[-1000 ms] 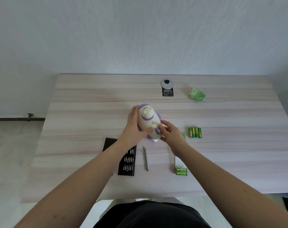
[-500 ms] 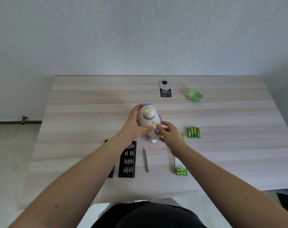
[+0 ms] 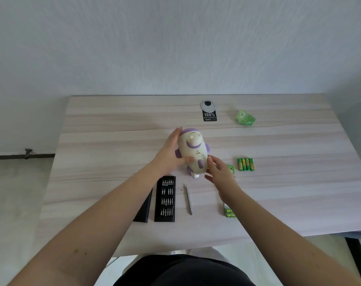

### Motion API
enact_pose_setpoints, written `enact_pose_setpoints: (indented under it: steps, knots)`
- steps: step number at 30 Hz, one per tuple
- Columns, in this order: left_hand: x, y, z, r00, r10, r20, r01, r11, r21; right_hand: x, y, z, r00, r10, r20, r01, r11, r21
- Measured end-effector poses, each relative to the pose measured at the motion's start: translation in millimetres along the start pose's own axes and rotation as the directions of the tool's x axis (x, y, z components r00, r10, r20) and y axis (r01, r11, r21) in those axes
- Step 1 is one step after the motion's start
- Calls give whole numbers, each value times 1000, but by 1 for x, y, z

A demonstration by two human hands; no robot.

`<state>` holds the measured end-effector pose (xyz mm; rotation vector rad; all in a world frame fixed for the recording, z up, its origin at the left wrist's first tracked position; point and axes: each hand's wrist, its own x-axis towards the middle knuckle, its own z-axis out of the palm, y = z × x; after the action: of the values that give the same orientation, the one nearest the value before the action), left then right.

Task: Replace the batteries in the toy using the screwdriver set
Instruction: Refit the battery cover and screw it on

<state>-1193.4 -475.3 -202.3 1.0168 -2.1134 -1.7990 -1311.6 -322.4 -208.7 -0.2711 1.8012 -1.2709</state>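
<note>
Your left hand (image 3: 169,156) holds the toy (image 3: 193,152) at mid-table, palm and straight fingers along its left side, thumb curled across the front near the lower purple patches. The toy, cream with purple trim, lies tilted with its purple cap pointing away from you and its small white foot toward you, resting on the table (image 3: 105,145). Your right hand (image 3: 218,172) sits just beside the toy's lower right edge, fingers loosely spread and relaxed, holding nothing; the fingertips (image 3: 209,159) are at or very near the toy's shell, and you cannot tell whether they actually touch. Nearer to you, left of centre, the bit tray (image 3: 165,199) lies open with four rows of bits, its black lid (image 3: 143,209) just beside it on the left, partly under your left forearm. The slim screwdriver (image 3: 189,200) lies to the right of the tray, apart from it. Four green batteries (image 3: 246,164) lie side by side to the right of the toy. A green battery pack (image 3: 230,212) lies near the table's front, beside your right forearm, and a small green piece (image 3: 230,168) shows just behind your right hand. At the far side sit a black tag (image 3: 209,116) and a crumpled green wrapper (image 3: 245,118).
</note>
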Motion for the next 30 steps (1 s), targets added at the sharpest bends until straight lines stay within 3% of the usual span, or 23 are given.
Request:
enact_pose_setpoints:
  steps: [2,5,7,8,12,15,17,24,30]
  knots:
    - [-2,3,-5,999,16,-45,-16,1000,19,-1,3,1,999,11,-43,-11,1000,13]
    - [-8,-6,-11,957,54,-285,-30,996,89,-5,7,4,977,57,-207,-45,997,60]
    - [-16,-18,-10,897,73,-435,-1,987,163,-11,15,7,954,64,-293,-76,997,-30]
    - [-23,-23,-9,893,96,-440,8,973,229,-14,22,9,953,68,-296,-98,991,-90]
    - [-47,-53,-2,978,174,-115,-76,811,580,-25,58,21,988,62,-144,-121,884,-451]
    - [-60,-68,10,984,140,107,-173,648,741,-28,73,31,995,83,-56,-100,784,-612]
    - [-65,-74,19,978,111,175,-207,575,792,-28,77,37,996,86,-38,-88,717,-692]
    - [-64,-79,43,990,46,137,-143,442,886,-24,80,45,1000,24,-10,-21,533,-846]
    - [-54,-84,55,997,54,64,-82,463,882,-23,81,37,999,26,-25,-36,554,-832]
